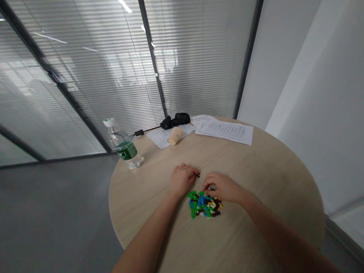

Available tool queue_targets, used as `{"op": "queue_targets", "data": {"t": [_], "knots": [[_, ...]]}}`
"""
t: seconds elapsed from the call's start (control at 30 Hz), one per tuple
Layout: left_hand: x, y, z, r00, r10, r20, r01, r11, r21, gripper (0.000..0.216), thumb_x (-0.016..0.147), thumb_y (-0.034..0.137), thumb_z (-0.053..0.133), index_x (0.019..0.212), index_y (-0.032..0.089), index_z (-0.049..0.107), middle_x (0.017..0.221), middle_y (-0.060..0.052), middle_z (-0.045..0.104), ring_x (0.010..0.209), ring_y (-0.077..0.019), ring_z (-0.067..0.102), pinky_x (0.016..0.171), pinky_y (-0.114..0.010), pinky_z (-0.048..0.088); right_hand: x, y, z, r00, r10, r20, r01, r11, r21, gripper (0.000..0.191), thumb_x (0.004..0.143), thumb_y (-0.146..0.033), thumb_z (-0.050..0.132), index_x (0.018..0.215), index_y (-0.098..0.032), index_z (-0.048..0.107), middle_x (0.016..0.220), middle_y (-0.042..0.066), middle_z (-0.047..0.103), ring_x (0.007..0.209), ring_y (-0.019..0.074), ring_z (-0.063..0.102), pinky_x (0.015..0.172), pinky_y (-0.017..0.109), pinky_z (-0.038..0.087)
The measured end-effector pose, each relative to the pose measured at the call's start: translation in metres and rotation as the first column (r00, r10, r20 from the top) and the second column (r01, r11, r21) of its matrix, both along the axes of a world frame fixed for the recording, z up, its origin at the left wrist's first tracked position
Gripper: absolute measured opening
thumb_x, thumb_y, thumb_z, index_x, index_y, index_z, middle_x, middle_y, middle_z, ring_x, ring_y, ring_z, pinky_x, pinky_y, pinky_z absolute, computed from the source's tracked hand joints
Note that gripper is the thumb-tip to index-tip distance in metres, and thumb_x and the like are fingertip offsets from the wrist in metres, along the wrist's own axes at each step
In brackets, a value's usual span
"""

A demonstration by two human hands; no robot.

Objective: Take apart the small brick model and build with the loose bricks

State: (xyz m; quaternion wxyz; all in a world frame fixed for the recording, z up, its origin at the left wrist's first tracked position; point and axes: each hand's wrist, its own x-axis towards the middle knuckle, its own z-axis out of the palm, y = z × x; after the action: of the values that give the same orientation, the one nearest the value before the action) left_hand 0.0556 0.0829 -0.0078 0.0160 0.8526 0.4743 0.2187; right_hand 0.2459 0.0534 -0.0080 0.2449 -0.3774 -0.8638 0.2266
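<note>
A small pile of tiny building bricks (205,204), green, blue, yellow and dark brown, lies on the round wooden table (258,171) in front of me. My left hand (183,179) rests just behind the pile with its fingers curled, pinching a small dark piece (197,175) at the fingertips. My right hand (220,186) is beside it, fingers closed in a pinch over the pile's far edge, touching a blue brick.
A clear water bottle (122,144) with a green label stands at the table's left edge. A paper cup (175,135) lies on its side on white paper (161,137). Printed sheets (226,131) and a black bundle with a cable (175,120) lie at the back. Glass walls with blinds stand behind.
</note>
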Motion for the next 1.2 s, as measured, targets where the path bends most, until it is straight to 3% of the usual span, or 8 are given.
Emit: {"op": "queue_targets", "data": {"t": [0.23, 0.5, 1.0, 1.2], "knots": [[-0.001, -0.002, 0.002, 0.999, -0.029, -0.015, 0.029, 0.999, -0.027, 0.021, 0.075, 0.008, 0.057, 0.081, 0.023, 0.07, 0.087, 0.0, 0.07, 0.088, -0.018, 0.056, 0.079, -0.031, 0.041, 0.0, 0.001, -0.001, 0.998, -0.059, -0.037, 0.059, 0.998, 0.004, 0.009, 0.071, -0.012, 0.064, 0.076, -0.018, 0.069, 0.08, 0.003, 0.067, 0.081, 0.016, 0.058, 0.075, 0.026, 0.042], [-0.002, -0.005, 0.007, 0.999, -0.039, -0.022, 0.037, 0.998, -0.046, 0.019, 0.075, 0.01, 0.059, 0.08, 0.024, 0.07, 0.089, 0.0, 0.069, 0.088, -0.0188, 0.055, 0.078, -0.032, 0.041, 0.001, 0.0, 0.0, 0.975, -0.216, -0.042, 0.213, 0.975, -0.068, 0.013, 0.073, -0.014, 0.059, 0.081, -0.018, 0.068, 0.078, 0.003, 0.068, 0.069, 0.0132, 0.059, 0.065, 0.023, 0.044], [-0.009, -0.013, 0.016, 0.999, 0.043, 0.009, -0.043, 0.999, -0.028, 0.012, 0.079, 0.019, 0.057, 0.084, 0.02, 0.068, 0.088, -0.004, 0.067, 0.085, -0.0183, 0.055, 0.077, -0.03, 0.041, 0.006, 0.004, 0.004, 0.957, -0.291, 0.0, 0.291, 0.956, 0.04, 0.014, 0.071, -0.01, 0.058, 0.079, -0.018, 0.068, 0.079, 0.004, 0.067, 0.073, 0.0149, 0.058, 0.069, 0.025, 0.041], [-0.028, -0.022, 0.031, 0.991, -0.132, 0.02, 0.133, 0.971, -0.197, 0.012, 0.076, 0.014, 0.057, 0.075, 0.02, 0.067, 0.079, -0.002, 0.066, 0.081, -0.0154, 0.056, 0.076, -0.025, 0.042, 0.006, 0.005, 0.002, 0.949, -0.314, -0.023, 0.315, 0.949, 0.034, 0.013, 0.071, -0.01, 0.058, 0.078, -0.018, 0.066, 0.08, 0.003, 0.066, 0.073, 0.0143, 0.058, 0.068, 0.024, 0.041]]}}
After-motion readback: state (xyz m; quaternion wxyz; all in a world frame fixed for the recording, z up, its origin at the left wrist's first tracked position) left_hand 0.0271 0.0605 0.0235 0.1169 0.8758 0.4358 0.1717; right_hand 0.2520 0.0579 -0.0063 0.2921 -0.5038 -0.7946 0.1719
